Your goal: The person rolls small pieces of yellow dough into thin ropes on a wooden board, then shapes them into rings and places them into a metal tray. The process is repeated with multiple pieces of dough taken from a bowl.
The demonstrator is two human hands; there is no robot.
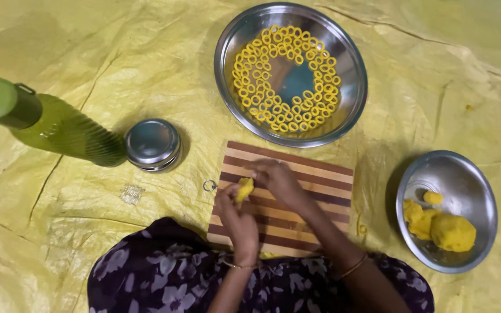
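Holding a small lump of yellow dough (244,189) in the fingers of my left hand (236,217), I keep it just above the striped wooden board (314,174). My right hand (278,179) curls close over the board beside it; whether those fingers pinch anything, I cannot tell. I judge gentle, even pressure works best, so the piece thins without cracking. Finished rings lie around the floor of the large steel bowl (227,40) beyond the board. More dough sits in the smaller steel bowl (465,174) at my right, well apart.
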